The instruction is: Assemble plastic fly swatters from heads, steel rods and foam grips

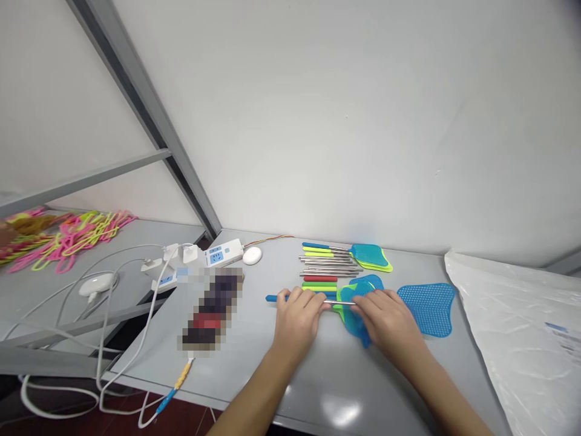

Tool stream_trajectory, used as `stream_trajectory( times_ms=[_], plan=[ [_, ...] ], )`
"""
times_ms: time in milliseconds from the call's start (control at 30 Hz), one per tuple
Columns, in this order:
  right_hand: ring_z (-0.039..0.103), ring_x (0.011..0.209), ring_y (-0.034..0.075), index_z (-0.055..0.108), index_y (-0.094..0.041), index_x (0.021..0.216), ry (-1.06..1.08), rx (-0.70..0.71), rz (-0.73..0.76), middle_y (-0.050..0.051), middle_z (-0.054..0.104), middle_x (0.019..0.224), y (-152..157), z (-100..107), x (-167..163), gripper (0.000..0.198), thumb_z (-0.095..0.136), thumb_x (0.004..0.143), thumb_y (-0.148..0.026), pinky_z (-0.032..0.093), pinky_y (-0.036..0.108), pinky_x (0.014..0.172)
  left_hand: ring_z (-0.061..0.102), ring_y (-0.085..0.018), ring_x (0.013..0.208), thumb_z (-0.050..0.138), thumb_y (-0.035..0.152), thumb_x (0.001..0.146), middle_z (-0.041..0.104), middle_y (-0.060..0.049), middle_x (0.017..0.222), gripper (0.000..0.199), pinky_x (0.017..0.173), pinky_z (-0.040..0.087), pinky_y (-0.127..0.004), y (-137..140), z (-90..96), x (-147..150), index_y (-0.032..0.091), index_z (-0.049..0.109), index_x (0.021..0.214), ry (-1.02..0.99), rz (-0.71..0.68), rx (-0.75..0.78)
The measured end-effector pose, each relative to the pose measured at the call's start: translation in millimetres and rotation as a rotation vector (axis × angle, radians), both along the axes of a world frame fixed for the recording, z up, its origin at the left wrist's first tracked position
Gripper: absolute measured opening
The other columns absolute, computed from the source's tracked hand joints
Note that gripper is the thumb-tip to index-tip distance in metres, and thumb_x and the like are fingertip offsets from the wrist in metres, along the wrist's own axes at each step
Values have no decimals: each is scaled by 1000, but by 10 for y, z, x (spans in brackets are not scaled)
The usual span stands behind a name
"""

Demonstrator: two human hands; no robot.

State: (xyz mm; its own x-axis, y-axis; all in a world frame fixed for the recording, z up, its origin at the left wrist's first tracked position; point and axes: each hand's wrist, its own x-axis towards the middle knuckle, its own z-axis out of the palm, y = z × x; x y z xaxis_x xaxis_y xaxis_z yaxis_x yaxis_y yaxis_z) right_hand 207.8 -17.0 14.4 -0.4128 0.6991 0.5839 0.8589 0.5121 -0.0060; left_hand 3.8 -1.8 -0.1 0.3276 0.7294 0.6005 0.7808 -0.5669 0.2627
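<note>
My left hand (299,315) is closed around the blue handle (271,298) of a fly swatter. From that handle a thin metal rod (340,302) runs right to the fingertips of my right hand (388,315). My right hand is pinched at the rod's far end, and a blue mesh swatter head (426,309) extends out beyond it; the joint is hidden by my fingers. Under and between my hands lie loose green and blue swatter heads (356,315). Just behind are red, green and yellow handles (320,284) and several bare metal rods (329,266).
Swatters with rods and heads joined (370,257) lie stacked near the wall. To the left are a blurred-out phone-like object (213,312) on a cable, power strips (224,252) and a white round object (252,255). White plastic packaging (521,339) covers the right side. Pink and yellow cords (86,233) lie on the neighbouring table.
</note>
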Motion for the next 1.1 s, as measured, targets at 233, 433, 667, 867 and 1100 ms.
stream_trajectory(
  times_ms=[233, 433, 667, 867, 1100],
  plan=[
    [41, 57, 14, 61, -18, 75, -19, 32, 39, 0, 53, 58, -38, -30, -85, 25, 43, 93, -16, 21, 31, 62, 49, -14, 69, 51, 27, 92, 63, 2, 70, 14, 72, 24, -34, -43, -3, 74, 24, 63, 87, 8, -29, 19],
    [42, 58, 14, 60, -18, 74, -46, 23, 47, 0, 53, 57, -25, -77, -168, 23, 45, 92, -15, 23, 31, 64, 49, -14, 70, 51, 26, 92, 64, 3, 72, 14, 71, 24, -34, -57, -2, 100, 23, 64, 88, 31, -49, 29],
    [55, 106, 28, 63, -26, 111, 75, 84, -178, 9, 63, 112, -93, 152, -135, 27, 60, 86, -35, 18, 54, 103, 51, -14, 73, 49, 24, 93, 65, 1, 76, 16, 76, 26, -34, 17, 45, -52, 24, 65, 89, -22, 27, -30],
    [50, 117, 37, 47, -18, 133, 670, -108, -430, 18, 51, 131, -48, 227, 285, 72, 67, 74, -53, 42, 52, 91, 52, -15, 76, 50, 24, 92, 67, 1, 79, 15, 80, 26, -36, 73, 85, -189, 25, 65, 91, -77, 95, -40],
    [68, 76, 26, 69, -18, 87, 1172, -754, -263, 7, 73, 85, -82, 216, 244, 41, 67, 72, -56, 56, 33, 65, 52, -15, 74, 49, 25, 93, 66, 1, 77, 17, 78, 25, -35, 47, 71, -149, 25, 65, 89, -71, 55, -53]
  ],
)
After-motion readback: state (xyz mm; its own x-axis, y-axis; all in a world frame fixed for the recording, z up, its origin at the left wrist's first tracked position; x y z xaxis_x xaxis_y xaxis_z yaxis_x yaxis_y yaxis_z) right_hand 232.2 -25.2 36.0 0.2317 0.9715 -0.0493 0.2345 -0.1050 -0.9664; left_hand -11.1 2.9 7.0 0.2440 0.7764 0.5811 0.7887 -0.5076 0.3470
